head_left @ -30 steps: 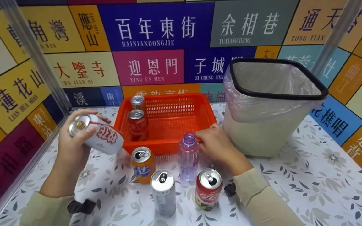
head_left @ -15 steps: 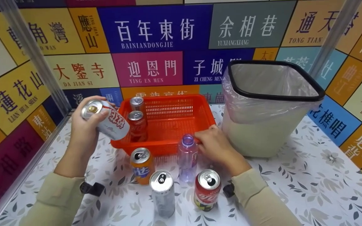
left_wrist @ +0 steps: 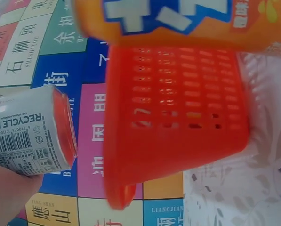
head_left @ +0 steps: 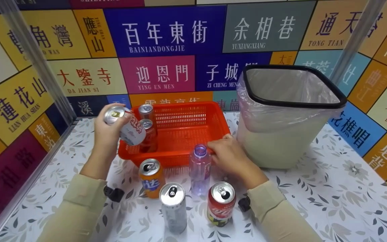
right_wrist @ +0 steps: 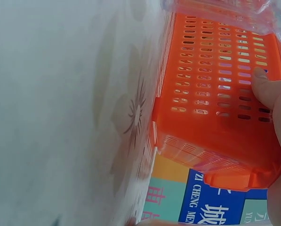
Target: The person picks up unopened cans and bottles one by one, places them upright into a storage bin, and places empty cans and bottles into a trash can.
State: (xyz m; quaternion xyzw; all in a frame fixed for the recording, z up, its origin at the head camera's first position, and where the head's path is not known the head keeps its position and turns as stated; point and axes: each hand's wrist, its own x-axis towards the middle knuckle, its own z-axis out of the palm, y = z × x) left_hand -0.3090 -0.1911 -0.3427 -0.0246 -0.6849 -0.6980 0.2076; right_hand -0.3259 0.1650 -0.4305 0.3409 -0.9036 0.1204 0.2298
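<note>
My left hand (head_left: 108, 129) grips a white drink can (head_left: 132, 129) with red lettering, held tilted above the left end of the red plastic basket (head_left: 193, 155). In the left wrist view the can's printed side (left_wrist: 29, 134) shows above the basket rim. Inside the basket, a red can (head_left: 149, 137) and another can (head_left: 146, 110) stand upright at the left. My right hand (head_left: 230, 156) holds the basket's front right rim, its thumb (right_wrist: 267, 87) lying against the perforated wall in the right wrist view.
Before the basket stand an orange can (head_left: 152, 179), a silver can (head_left: 174, 210), a red can with a yellow base (head_left: 221, 205) and a clear purple bottle (head_left: 200, 173). A lined bin (head_left: 281, 137) with a black rim stands at the right. A printed wall (head_left: 166, 30) rises behind.
My left hand has carried the white can rightward, from beside the basket to over its left end. My right hand has stayed on the rim.
</note>
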